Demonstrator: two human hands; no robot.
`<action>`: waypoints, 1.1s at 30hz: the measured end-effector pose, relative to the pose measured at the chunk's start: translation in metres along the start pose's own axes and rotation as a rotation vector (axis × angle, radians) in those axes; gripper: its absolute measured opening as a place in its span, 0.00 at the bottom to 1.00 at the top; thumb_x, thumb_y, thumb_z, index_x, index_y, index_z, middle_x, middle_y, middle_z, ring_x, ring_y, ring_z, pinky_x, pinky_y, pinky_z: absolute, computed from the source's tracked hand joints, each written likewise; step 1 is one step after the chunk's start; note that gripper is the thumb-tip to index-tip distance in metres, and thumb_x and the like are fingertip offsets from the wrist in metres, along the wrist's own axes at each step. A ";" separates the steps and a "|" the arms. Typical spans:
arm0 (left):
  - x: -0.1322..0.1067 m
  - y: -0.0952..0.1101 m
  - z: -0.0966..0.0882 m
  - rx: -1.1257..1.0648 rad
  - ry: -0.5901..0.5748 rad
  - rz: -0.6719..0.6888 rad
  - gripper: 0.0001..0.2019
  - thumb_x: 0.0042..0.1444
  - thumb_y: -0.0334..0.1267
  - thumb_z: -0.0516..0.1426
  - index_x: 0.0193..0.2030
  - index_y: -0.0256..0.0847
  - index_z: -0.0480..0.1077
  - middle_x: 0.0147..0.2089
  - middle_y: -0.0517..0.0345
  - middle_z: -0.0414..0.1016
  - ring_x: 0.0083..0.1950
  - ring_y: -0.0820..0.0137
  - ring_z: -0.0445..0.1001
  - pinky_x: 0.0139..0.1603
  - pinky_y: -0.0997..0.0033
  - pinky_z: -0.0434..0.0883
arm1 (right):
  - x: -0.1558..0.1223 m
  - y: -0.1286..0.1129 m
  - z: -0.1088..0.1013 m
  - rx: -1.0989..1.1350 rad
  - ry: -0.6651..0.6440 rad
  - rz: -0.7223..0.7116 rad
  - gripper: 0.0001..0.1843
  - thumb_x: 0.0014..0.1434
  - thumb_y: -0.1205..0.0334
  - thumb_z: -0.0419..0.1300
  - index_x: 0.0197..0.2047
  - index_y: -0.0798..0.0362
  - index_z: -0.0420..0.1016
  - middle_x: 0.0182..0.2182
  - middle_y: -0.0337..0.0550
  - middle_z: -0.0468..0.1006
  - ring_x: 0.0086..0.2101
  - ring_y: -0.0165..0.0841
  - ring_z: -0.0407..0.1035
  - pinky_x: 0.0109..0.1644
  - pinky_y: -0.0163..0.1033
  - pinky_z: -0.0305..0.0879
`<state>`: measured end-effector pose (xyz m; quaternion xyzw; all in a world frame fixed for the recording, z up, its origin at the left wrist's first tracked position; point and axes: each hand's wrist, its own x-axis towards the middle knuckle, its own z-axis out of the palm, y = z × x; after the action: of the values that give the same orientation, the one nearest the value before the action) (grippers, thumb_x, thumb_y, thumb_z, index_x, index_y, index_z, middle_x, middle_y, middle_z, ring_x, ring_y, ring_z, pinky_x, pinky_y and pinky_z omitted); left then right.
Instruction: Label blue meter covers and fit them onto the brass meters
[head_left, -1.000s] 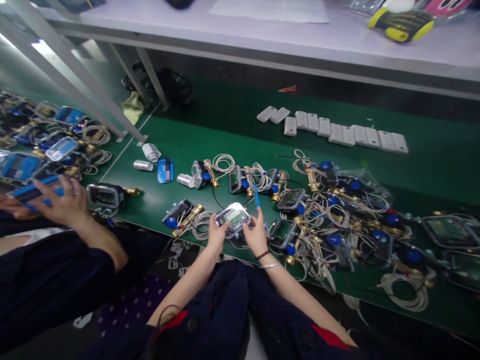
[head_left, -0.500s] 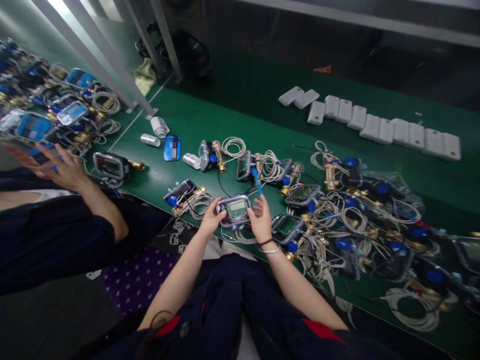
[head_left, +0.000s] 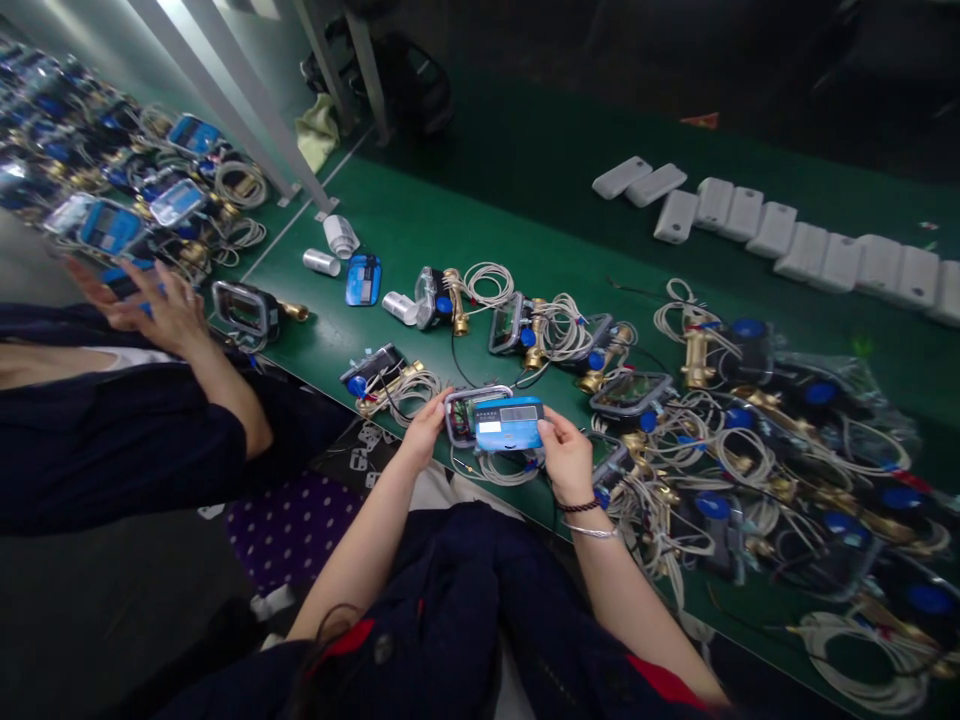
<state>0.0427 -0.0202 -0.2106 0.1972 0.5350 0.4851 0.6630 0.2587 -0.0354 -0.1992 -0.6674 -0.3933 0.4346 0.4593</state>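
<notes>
The left hand (head_left: 424,436) curls around the left side of a meter (head_left: 459,424) near the front edge of the green table (head_left: 420,215); its fingertips are partly hidden. The right hand (head_left: 568,458) pinches a blue faceplate (head_left: 510,426) by its right edge, thumb on the printed front. The faceplate overlaps the right part of the meter, leaving wiring and green board visible at the left; whether the two touch cannot be told.

The faceplate looks thin, light and fairly stiff, with a smooth face that may slip, so a pinch at the rim suits it and spares its window and print. The meter is probably much heavier, with a hard case but delicate insides; it is best held by the outer walls, fingers clear of the board. A pale cable (head_left: 506,470) curves below it and could snag or tug.

More meters and tangled cables lie to the right, while a row of white boxes (head_left: 808,252) stands farther back. A second blue faceplate (head_left: 364,279) lies loose on the table, well apart, and a co-worker's hand (head_left: 161,312) is raised at the left, fingers spread.
</notes>
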 end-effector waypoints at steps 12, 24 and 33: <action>-0.003 -0.001 0.005 -0.046 0.044 -0.014 0.23 0.44 0.44 0.64 0.48 0.40 0.74 0.52 0.50 0.74 0.56 0.59 0.68 0.60 0.60 0.61 | 0.011 0.008 0.032 0.114 -0.142 0.070 0.21 0.43 0.49 0.63 0.35 0.57 0.73 0.23 0.42 0.76 0.22 0.30 0.67 0.26 0.35 0.64; -0.004 -0.003 0.001 0.001 0.037 -0.020 0.19 0.48 0.44 0.62 0.48 0.42 0.74 0.56 0.52 0.71 0.60 0.59 0.64 0.63 0.61 0.57 | 0.009 0.004 0.028 -0.010 -0.144 0.066 0.20 0.47 0.50 0.62 0.37 0.58 0.74 0.21 0.40 0.74 0.22 0.29 0.64 0.26 0.35 0.62; -0.004 0.000 0.001 0.027 0.048 -0.038 0.17 0.49 0.41 0.60 0.47 0.42 0.75 0.55 0.53 0.72 0.58 0.60 0.66 0.60 0.61 0.60 | 0.008 0.001 0.027 -0.066 -0.141 0.040 0.19 0.49 0.51 0.61 0.36 0.59 0.75 0.19 0.39 0.72 0.20 0.28 0.62 0.24 0.34 0.61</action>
<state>0.0441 -0.0234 -0.2080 0.1841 0.5609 0.4697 0.6565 0.2359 -0.0206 -0.2076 -0.6575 -0.4253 0.4767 0.3994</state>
